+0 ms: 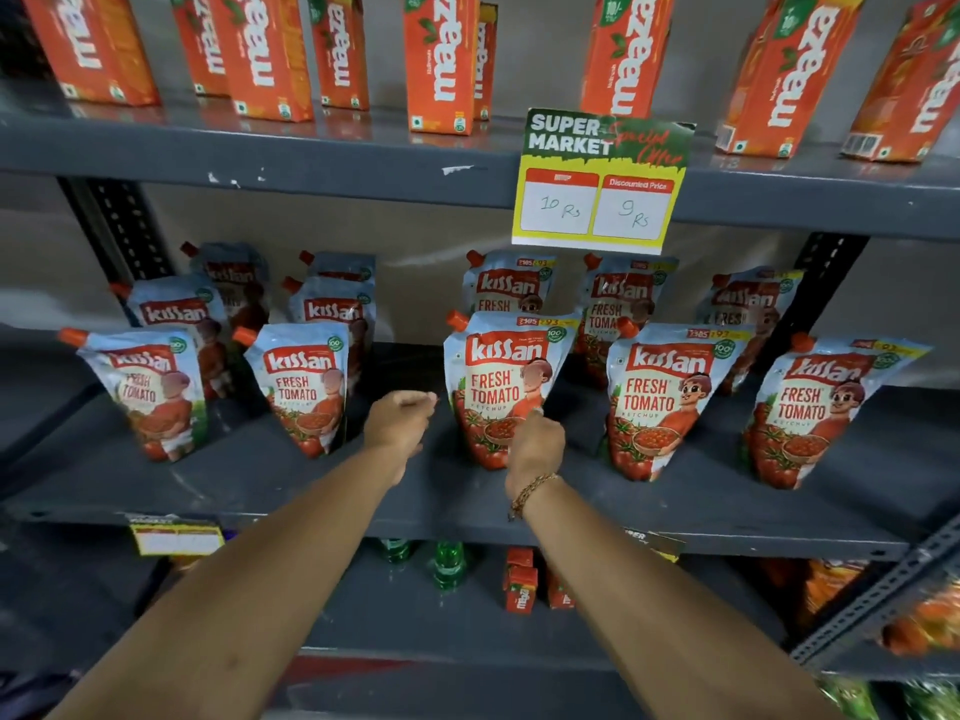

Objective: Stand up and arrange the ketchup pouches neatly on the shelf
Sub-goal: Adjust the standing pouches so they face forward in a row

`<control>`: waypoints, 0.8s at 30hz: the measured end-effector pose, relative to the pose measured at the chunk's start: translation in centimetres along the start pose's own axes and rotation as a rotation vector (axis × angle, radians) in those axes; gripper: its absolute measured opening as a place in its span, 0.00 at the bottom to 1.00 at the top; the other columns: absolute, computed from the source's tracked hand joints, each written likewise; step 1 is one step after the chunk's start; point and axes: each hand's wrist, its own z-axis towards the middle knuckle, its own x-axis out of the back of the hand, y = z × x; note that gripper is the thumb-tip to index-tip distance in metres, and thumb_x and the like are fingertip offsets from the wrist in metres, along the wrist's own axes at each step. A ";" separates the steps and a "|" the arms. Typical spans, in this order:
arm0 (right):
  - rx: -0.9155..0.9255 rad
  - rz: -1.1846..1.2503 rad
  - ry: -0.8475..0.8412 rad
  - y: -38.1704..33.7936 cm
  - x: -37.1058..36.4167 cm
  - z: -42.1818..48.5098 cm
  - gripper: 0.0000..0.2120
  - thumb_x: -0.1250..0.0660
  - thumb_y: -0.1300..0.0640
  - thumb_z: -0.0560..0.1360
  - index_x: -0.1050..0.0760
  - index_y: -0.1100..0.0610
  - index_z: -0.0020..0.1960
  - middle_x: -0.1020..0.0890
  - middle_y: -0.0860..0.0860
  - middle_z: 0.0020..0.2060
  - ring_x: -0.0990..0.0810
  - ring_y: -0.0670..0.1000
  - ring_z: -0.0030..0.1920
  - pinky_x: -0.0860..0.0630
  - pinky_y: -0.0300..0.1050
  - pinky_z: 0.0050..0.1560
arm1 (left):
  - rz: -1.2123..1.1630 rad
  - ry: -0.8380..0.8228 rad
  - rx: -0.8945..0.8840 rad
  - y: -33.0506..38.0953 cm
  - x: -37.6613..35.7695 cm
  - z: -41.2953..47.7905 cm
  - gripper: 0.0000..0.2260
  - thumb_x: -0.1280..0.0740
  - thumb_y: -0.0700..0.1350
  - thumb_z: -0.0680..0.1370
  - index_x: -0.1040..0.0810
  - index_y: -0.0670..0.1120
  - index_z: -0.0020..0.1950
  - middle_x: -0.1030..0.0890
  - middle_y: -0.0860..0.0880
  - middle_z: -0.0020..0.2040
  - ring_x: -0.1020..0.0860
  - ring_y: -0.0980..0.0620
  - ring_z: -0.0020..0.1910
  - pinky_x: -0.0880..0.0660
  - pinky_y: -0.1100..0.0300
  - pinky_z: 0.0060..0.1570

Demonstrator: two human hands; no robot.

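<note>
Several blue and red Kissan ketchup pouches stand upright in rows on the grey middle shelf. The front row has pouches at the left, centre-left, centre and right, plus one at the far right. More pouches stand behind them. My right hand touches the lower front of the centre pouch, fingers curled against it. My left hand hovers in the gap just left of that pouch, fingers loosely curled with nothing in them.
Orange Maaza juice cartons line the shelf above. A yellow price sign hangs from that shelf's edge. Green bottles and small red cartons sit on the shelf below. A slotted upright bounds the right side.
</note>
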 end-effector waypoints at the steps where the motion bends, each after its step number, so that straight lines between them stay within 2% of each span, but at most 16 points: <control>1: 0.015 -0.020 -0.030 0.6 -0.4 -0.5 0.11 0.43 0.54 0.77 0.25 0.58 0.47 0.18 0.56 0.41 0.22 0.54 0.37 0.23 0.40 0.32 | -0.038 0.062 -0.008 -0.2 0.4 0.3 0.08 0.36 0.46 0.78 0.21 0.43 0.46 0.21 0.48 0.40 0.23 0.50 0.40 0.24 0.55 0.41; 2: 0.034 -0.054 -0.064 1.1 -0.9 -1.1 0.10 0.43 0.54 0.77 0.25 0.57 0.43 0.19 0.56 0.38 0.23 0.53 0.34 0.24 0.43 0.33 | -0.063 0.129 -0.015 -0.6 0.9 0.7 0.10 0.36 0.47 0.78 0.23 0.45 0.38 0.22 0.47 0.36 0.22 0.47 0.38 0.24 0.54 0.40; 3: 0.045 -0.070 -0.111 1.5 -1.5 -1.5 0.10 0.43 0.55 0.77 0.27 0.57 0.40 0.22 0.55 0.33 0.26 0.50 0.30 0.27 0.43 0.30 | -0.072 0.189 -0.019 -0.8 1.6 1.1 0.13 0.37 0.49 0.77 0.25 0.46 0.34 0.22 0.44 0.35 0.21 0.41 0.40 0.23 0.51 0.43; 4: 0.051 -0.067 -0.177 1.7 -2.2 -1.8 0.11 0.43 0.57 0.78 0.28 0.56 0.38 0.25 0.53 0.30 0.29 0.49 0.28 0.31 0.41 0.28 | -0.068 0.258 -0.021 -0.9 2.2 1.3 0.14 0.37 0.51 0.77 0.24 0.45 0.34 0.20 0.40 0.39 0.20 0.36 0.46 0.23 0.47 0.49; 5: 0.069 -0.082 -0.243 1.9 -3.2 -2.3 0.12 0.42 0.58 0.78 0.29 0.56 0.37 0.26 0.52 0.29 0.30 0.47 0.28 0.32 0.40 0.28 | -0.056 0.339 -0.012 -1.1 3.1 1.5 0.14 0.37 0.52 0.77 0.22 0.43 0.39 0.19 0.36 0.45 0.21 0.35 0.52 0.25 0.46 0.54; 7: 0.096 -0.150 -0.324 2.0 -4.8 -2.9 0.11 0.41 0.57 0.79 0.29 0.55 0.37 0.26 0.51 0.31 0.28 0.47 0.31 0.30 0.40 0.31 | -0.084 0.535 0.012 -1.0 4.6 1.4 0.20 0.36 0.53 0.77 0.23 0.36 0.55 0.20 0.37 0.55 0.23 0.36 0.58 0.27 0.50 0.55; 9: 0.143 -0.209 -0.375 2.5 -7.4 -3.4 0.08 0.41 0.57 0.79 0.28 0.53 0.42 0.23 0.51 0.39 0.24 0.48 0.40 0.24 0.45 0.44 | -0.151 0.667 -0.033 -0.9 7.2 2.2 0.25 0.34 0.53 0.75 0.25 0.31 0.57 0.21 0.34 0.56 0.22 0.35 0.57 0.27 0.48 0.52; 10: 0.163 -0.229 -0.383 2.6 -8.2 -3.4 0.05 0.40 0.57 0.78 0.26 0.52 0.47 0.22 0.52 0.46 0.23 0.49 0.48 0.23 0.49 0.55 | -0.149 0.706 -0.058 -0.8 8.0 2.5 0.26 0.33 0.54 0.74 0.26 0.31 0.58 0.22 0.33 0.58 0.23 0.35 0.58 0.27 0.47 0.54; 11: 0.170 -0.230 -0.398 2.7 -9.2 -3.4 0.08 0.41 0.56 0.79 0.26 0.53 0.55 0.22 0.53 0.55 0.24 0.51 0.57 0.27 0.52 0.65 | -0.154 0.709 -0.067 -0.7 9.0 3.1 0.28 0.32 0.55 0.73 0.28 0.33 0.62 0.25 0.34 0.61 0.26 0.35 0.62 0.28 0.47 0.58; 13: 0.141 -0.223 -0.445 2.8 -11.5 -3.6 0.18 0.42 0.56 0.80 0.33 0.55 0.70 0.29 0.53 0.68 0.31 0.52 0.69 0.35 0.52 0.72 | -0.183 0.620 -0.124 -0.3 11.3 4.6 0.32 0.33 0.55 0.74 0.36 0.37 0.70 0.30 0.37 0.69 0.30 0.39 0.68 0.32 0.49 0.66; 15: 0.096 -0.204 -0.476 2.7 -13.6 -3.9 0.21 0.45 0.57 0.81 0.39 0.56 0.73 0.31 0.53 0.70 0.32 0.51 0.70 0.35 0.50 0.70 | -0.159 0.432 -0.200 0.1 13.2 6.3 0.32 0.34 0.56 0.74 0.37 0.44 0.73 0.29 0.41 0.70 0.29 0.42 0.68 0.32 0.49 0.68; 17: 0.052 -0.174 -0.504 2.8 -15.5 -4.4 0.17 0.46 0.57 0.81 0.33 0.56 0.69 0.24 0.51 0.61 0.25 0.47 0.57 0.28 0.44 0.56 | -0.143 0.261 -0.195 0.5 14.8 7.7 0.28 0.34 0.58 0.73 0.33 0.50 0.71 0.24 0.44 0.66 0.25 0.43 0.64 0.27 0.44 0.62; 19: 0.033 -0.157 -0.490 3.2 -16.7 -4.6 0.12 0.46 0.58 0.81 0.25 0.58 0.58 0.20 0.53 0.53 0.22 0.46 0.44 0.29 0.41 0.39 | -0.202 0.134 -0.119 0.9 15.5 8.2 0.21 0.36 0.54 0.77 0.31 0.48 0.68 0.22 0.47 0.59 0.22 0.45 0.57 0.24 0.48 0.52; 20: 0.037 -0.150 -0.475 3.6 -17.2 -4.6 0.10 0.45 0.59 0.80 0.25 0.58 0.52 0.19 0.54 0.51 0.21 0.47 0.42 0.30 0.41 0.35 | -0.219 0.097 -0.109 1.1 15.7 8.3 0.17 0.37 0.52 0.78 0.29 0.47 0.65 0.21 0.48 0.55 0.22 0.48 0.51 0.25 0.52 0.45; 22: 0.060 -0.123 -0.435 4.2 -17.8 -4.3 0.09 0.44 0.60 0.80 0.26 0.56 0.47 0.19 0.53 0.47 0.21 0.47 0.40 0.29 0.41 0.33 | -0.229 0.041 -0.108 1.4 15.9 8.3 0.09 0.38 0.49 0.79 0.27 0.47 0.56 0.22 0.51 0.46 0.24 0.54 0.41 0.27 0.58 0.38; 24: 0.082 -0.108 -0.393 4.6 -18.1 -4.1 0.10 0.44 0.59 0.80 0.26 0.55 0.44 0.18 0.51 0.43 0.20 0.46 0.40 0.28 0.42 0.34 | -0.243 -0.001 -0.114 1.4 16.3 8.7 0.07 0.38 0.49 0.79 0.27 0.47 0.53 0.22 0.53 0.42 0.25 0.57 0.39 0.28 0.60 0.36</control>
